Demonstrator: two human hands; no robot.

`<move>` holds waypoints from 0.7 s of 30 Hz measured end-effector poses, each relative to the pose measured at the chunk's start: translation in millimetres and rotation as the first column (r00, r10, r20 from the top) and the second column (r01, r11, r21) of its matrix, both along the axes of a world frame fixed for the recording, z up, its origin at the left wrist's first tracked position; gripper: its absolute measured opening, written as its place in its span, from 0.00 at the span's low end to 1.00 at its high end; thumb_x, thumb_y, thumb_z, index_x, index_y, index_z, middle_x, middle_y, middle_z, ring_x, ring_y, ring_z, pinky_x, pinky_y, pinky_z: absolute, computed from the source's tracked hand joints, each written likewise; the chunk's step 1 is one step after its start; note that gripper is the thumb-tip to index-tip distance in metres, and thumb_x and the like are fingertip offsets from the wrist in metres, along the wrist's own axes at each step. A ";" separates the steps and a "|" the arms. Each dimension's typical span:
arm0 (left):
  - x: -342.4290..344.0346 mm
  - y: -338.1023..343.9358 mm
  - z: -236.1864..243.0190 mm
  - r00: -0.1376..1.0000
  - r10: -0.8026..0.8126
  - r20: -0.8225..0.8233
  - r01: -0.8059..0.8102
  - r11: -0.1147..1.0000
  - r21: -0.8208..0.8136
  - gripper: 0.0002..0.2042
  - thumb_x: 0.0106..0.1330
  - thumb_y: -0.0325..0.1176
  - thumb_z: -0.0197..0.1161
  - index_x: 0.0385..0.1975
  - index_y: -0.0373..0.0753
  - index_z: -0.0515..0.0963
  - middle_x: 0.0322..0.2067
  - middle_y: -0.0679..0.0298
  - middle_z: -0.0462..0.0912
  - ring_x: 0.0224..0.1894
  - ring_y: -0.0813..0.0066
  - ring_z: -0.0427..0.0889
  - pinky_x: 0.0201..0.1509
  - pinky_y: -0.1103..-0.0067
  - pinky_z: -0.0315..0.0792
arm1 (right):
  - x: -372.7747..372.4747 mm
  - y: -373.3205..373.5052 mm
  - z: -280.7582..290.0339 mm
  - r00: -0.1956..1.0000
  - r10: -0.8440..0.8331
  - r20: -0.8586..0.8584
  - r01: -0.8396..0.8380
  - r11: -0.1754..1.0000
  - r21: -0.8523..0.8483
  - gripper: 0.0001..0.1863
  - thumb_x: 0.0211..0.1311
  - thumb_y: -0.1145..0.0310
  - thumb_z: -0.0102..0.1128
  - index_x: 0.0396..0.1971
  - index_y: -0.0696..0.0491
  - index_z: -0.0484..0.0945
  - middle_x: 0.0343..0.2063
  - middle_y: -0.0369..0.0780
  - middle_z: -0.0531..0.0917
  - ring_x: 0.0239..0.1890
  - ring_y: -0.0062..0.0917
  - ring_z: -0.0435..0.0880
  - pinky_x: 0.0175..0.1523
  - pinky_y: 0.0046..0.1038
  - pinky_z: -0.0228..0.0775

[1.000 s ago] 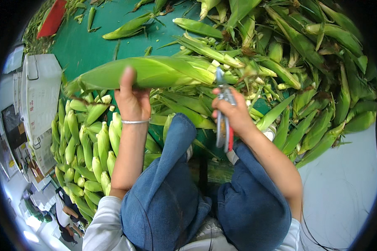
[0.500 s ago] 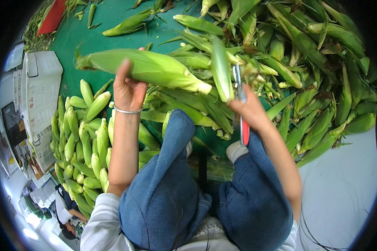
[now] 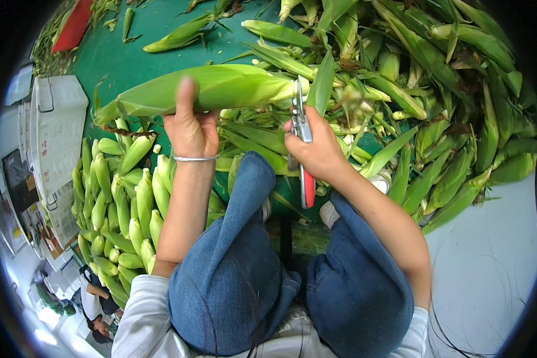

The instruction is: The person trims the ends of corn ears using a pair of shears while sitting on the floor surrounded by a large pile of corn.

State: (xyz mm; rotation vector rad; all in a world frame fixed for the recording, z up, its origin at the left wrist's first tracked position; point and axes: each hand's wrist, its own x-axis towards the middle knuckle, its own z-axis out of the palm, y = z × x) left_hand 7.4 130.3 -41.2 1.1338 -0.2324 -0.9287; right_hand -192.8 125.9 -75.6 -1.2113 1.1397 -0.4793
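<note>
An ear of corn [image 3: 232, 85] in its green husk lies across my left hand [image 3: 192, 128], thumb on top, fingers underneath. Its pale stalk end points right and the silk end left. Around red-handled pruning shears [image 3: 302, 128] my right hand [image 3: 317, 146] is closed. The shears point upward, and their blades are at the stalk end of the ear; whether they have cut into it I cannot tell. Just right of the blades a loose green husk leaf [image 3: 322, 83] stands up.
Trimmed ears [image 3: 138, 209] are piled at my left. Untrimmed corn and husks [image 3: 435, 113] heap at the right and far side, on a green surface [image 3: 116, 56]. White crates [image 3: 59, 131] stand at far left, with another person [image 3: 95, 304] beyond. A red object [image 3: 73, 27] sits top left.
My right hand has moved left with the shears, bringing the blades to the stalk end. The ear has turned more level, its stalk end rising. The husk leaf is no longer at my right hand's fingers.
</note>
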 end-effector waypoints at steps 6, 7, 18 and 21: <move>36.7 -7.8 -6.9 0.966 -0.257 0.036 0.253 0.964 0.086 0.17 0.63 0.46 0.56 0.42 0.39 0.71 0.37 0.62 0.78 0.40 0.69 0.77 0.46 0.72 0.73 | -29.9 1.2 7.7 0.997 0.007 0.079 -0.025 0.971 0.239 0.20 0.48 0.71 0.56 0.44 0.59 0.68 0.26 0.35 0.75 0.29 0.19 0.76 0.33 0.23 0.68; 28.6 -13.8 -1.1 0.955 -0.288 -0.075 0.295 0.949 0.108 0.17 0.63 0.47 0.55 0.41 0.38 0.71 0.36 0.61 0.77 0.39 0.69 0.77 0.44 0.72 0.73 | -38.3 -0.2 14.6 0.999 0.046 0.026 -0.049 0.988 0.144 0.22 0.48 0.71 0.56 0.46 0.59 0.67 0.27 0.36 0.75 0.29 0.20 0.76 0.34 0.23 0.68; 8.5 -14.6 4.4 0.021 -0.837 0.547 0.559 0.463 0.688 0.29 0.46 0.48 0.69 0.41 0.34 0.71 0.35 0.50 0.77 0.39 0.57 0.78 0.42 0.72 0.71 | -31.3 -35.6 53.8 0.898 0.226 -0.378 -0.390 0.806 -0.445 0.31 0.38 0.71 0.57 0.48 0.65 0.64 0.41 0.53 0.71 0.47 0.46 0.69 0.53 0.38 0.62; 1.7 -14.6 4.1 -0.196 -0.745 0.637 0.522 0.470 0.711 0.28 0.45 0.48 0.69 0.40 0.34 0.71 0.32 0.51 0.76 0.37 0.55 0.77 0.40 0.69 0.70 | -33.5 -34.7 48.3 0.905 0.185 -0.382 -0.362 0.808 -0.466 0.23 0.41 0.72 0.56 0.42 0.62 0.67 0.32 0.50 0.75 0.36 0.42 0.75 0.41 0.35 0.68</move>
